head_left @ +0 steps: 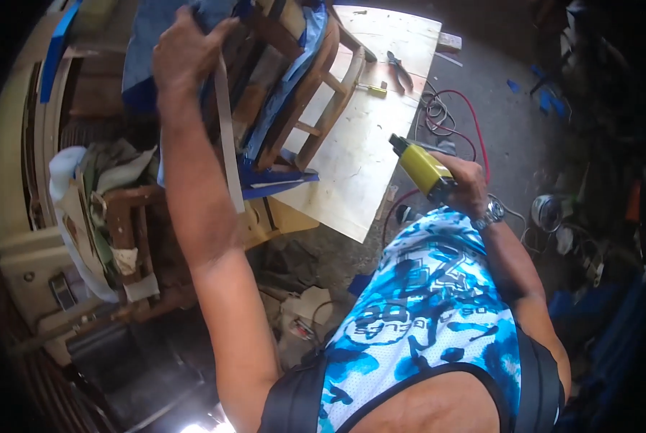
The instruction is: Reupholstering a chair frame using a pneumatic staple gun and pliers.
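Observation:
A wooden chair frame (326,54) with blue fabric lies on its side on a white board (359,159). My left hand (186,54) is at its upper left, over the blue fabric (139,61), fingers bent and thumb out to the right. From beneath that hand a long pale strip (227,137) hangs down along my forearm; the hand seems closed on its top end, though the fingertips are partly hidden. Right of the board, my right hand (466,184) is wrapped round a yellow and black staple gun (424,167), its nose toward the chair.
Pliers (401,72) and a small yellow tool (373,89) lie on the board. A red hose (474,119) and grey cable (438,119) curl across the floor at right. Another wooden frame (121,209) with scraps stands at left. More cloth scraps (301,310) lie below the board.

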A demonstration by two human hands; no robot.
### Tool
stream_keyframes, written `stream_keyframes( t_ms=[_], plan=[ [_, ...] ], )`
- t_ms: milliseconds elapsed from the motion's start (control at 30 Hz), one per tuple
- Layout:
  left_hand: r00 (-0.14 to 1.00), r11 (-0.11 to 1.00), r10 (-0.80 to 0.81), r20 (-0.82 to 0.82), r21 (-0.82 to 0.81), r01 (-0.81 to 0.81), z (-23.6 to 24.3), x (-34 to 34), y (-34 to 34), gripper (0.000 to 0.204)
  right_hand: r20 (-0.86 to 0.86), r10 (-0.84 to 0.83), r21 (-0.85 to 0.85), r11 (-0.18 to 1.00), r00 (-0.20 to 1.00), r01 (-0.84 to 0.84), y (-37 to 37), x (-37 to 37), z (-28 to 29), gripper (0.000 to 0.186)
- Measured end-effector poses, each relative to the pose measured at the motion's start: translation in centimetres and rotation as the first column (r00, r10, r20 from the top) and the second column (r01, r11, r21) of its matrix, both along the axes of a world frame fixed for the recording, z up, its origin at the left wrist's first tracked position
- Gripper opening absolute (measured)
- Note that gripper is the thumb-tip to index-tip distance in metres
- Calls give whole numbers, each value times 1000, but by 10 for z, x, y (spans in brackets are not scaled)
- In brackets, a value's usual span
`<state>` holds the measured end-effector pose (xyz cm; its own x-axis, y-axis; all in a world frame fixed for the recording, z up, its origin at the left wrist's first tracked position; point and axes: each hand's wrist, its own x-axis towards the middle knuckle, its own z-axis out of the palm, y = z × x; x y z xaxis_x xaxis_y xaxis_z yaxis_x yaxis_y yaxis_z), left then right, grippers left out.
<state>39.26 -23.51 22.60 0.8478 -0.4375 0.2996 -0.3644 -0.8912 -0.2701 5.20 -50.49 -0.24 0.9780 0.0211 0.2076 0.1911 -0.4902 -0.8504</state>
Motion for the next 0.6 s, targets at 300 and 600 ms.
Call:
stream_keyframes(
  t_ms=[300, 600],
  plan=[
    [994, 933, 15, 106, -360, 25, 20, 5, 87, 33, -333, -214, 287, 905, 918, 315, 2, -31, -58, 31],
    [938, 977, -68, 341, -170, 133, -3, -112, 108, 37, -420, -217, 292, 887, 881, 358, -1, -20, -86, 20]
  ],
)
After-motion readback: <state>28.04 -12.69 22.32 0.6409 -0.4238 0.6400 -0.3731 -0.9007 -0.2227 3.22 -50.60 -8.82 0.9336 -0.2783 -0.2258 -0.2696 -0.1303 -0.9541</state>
